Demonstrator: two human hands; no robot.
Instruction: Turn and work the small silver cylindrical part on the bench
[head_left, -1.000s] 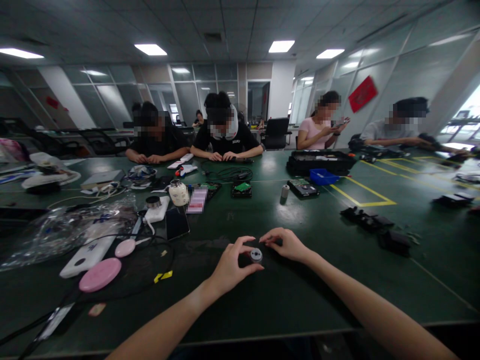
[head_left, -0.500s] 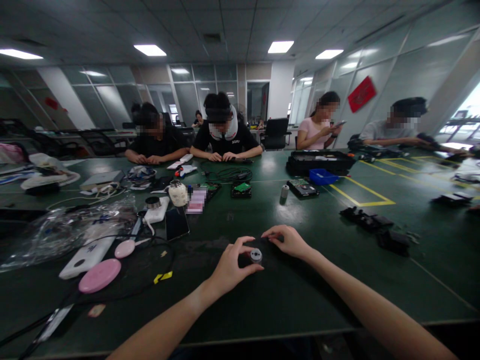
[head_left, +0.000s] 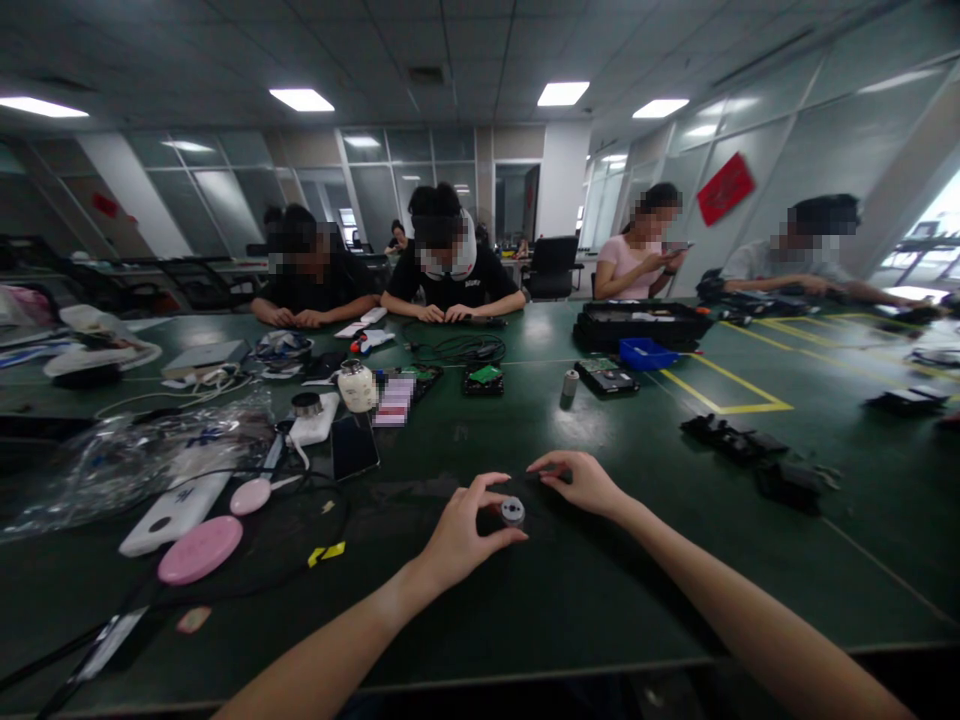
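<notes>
A small black device point(head_left: 534, 512) with a round silver hub point(head_left: 513, 511) lies on the green table point(head_left: 585, 590) in front of me. My left hand point(head_left: 461, 530) curls round its left side, thumb and fingers pinched on the case next to the hub. My right hand point(head_left: 577, 481) presses down on its far right corner with bent fingers, gripping the edge.
To the left lie a pink disc point(head_left: 199, 549), a white gadget point(head_left: 176, 503), a dark phone point(head_left: 354, 445), cables and plastic bags point(head_left: 127, 455). Black parts point(head_left: 750, 455) lie to the right. A blue tray point(head_left: 646, 353) and black case point(head_left: 637, 322) stand farther back. Several people sit across the table.
My right hand has slid slightly back and up along the device's far edge. My left hand and the device have stayed in place.
</notes>
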